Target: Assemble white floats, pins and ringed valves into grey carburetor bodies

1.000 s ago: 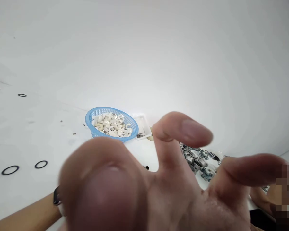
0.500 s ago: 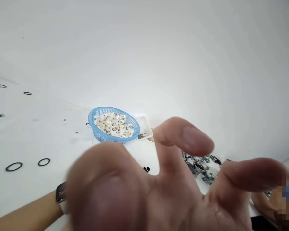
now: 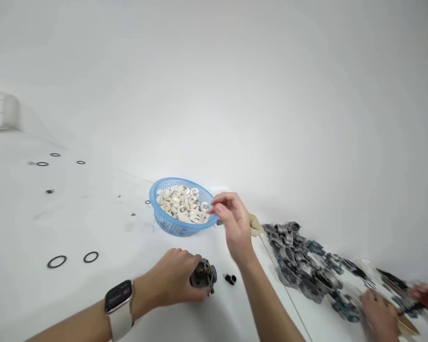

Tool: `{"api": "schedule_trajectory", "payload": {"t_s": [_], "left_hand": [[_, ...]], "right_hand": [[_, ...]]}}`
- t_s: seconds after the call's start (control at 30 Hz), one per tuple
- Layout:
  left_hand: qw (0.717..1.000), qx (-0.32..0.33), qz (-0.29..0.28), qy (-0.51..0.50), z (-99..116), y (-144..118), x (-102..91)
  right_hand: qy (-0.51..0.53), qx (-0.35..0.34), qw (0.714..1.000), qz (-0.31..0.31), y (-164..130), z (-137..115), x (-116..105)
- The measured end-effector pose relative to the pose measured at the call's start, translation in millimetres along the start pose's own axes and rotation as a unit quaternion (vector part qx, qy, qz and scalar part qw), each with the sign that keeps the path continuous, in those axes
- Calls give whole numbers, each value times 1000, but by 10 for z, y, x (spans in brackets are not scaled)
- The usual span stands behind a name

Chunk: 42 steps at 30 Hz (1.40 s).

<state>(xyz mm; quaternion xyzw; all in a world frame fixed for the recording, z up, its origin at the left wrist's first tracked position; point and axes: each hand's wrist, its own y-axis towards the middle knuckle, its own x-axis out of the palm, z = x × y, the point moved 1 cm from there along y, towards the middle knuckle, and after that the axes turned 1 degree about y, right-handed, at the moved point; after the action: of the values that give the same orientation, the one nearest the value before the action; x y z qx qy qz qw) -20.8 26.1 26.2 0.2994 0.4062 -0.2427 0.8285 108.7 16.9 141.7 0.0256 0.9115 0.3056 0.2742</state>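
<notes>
Head view: left hand (image 3: 171, 280) closed on metal part (image 3: 203, 276) on table (image 3: 74, 223). Right hand (image 3: 231, 223) pinches a ring (image 3: 204, 206) over blue basket (image 3: 178, 227). Black bit (image 3: 230, 279) just beside part.

Bright, even white light washes out the upper frame; shadows are faint. Edges bend fisheye-style, and the lower right corner is motion-blurred.

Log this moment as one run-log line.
left hand: grips metal part on table | right hand: fingertips at blue basket rim | white rings: in basket
</notes>
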Motion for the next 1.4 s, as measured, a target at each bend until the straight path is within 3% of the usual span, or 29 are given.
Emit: {"api": "schedule_trajectory", "payload": {"t_s": [0.07, 0.13, 0.2, 0.3, 0.5, 0.63, 0.77, 0.97, 1.13, 1.27, 1.4], "left_hand": [[1000, 12, 0, 22, -19, 11, -3], [999, 27, 0, 40, 2, 1, 27], [998, 40, -2, 53, 20, -10, 58], [996, 48, -7, 72, 11, -14, 77], [995, 26, -44, 92, -58, 24, 116], [985, 69, -73, 138, -179, 111, 275], [979, 86, -67, 171, -297, 222, 411], [979, 90, -59, 172, -289, 193, 394], [990, 43, -53, 128, -198, 75, 306], [995, 2, -39, 97, -114, 23, 209], [995, -37, 57, 77, -51, 9, 93]], "right_hand": [[-106, -3, 994, -42, 320, 410, -85], [-177, -6, 976, -123, 576, 756, -98], [-250, -12, 949, -192, 748, 1018, -39], [-354, -11, 907, -229, 931, 1276, 142], [-463, 28, 862, -204, 1312, 1504, 552], [-477, 50, 852, -211, 1431, 1573, 724], [-469, 74, 853, -218, 1455, 1578, 764], [-340, 137, 909, -198, 1483, 1438, 641], [-83, 191, 961, -181, 1354, 1198, 382], [142, 212, 944, -208, 821, 907, 128], [270, 244, 903, -226, 170, 648, -90]]}}
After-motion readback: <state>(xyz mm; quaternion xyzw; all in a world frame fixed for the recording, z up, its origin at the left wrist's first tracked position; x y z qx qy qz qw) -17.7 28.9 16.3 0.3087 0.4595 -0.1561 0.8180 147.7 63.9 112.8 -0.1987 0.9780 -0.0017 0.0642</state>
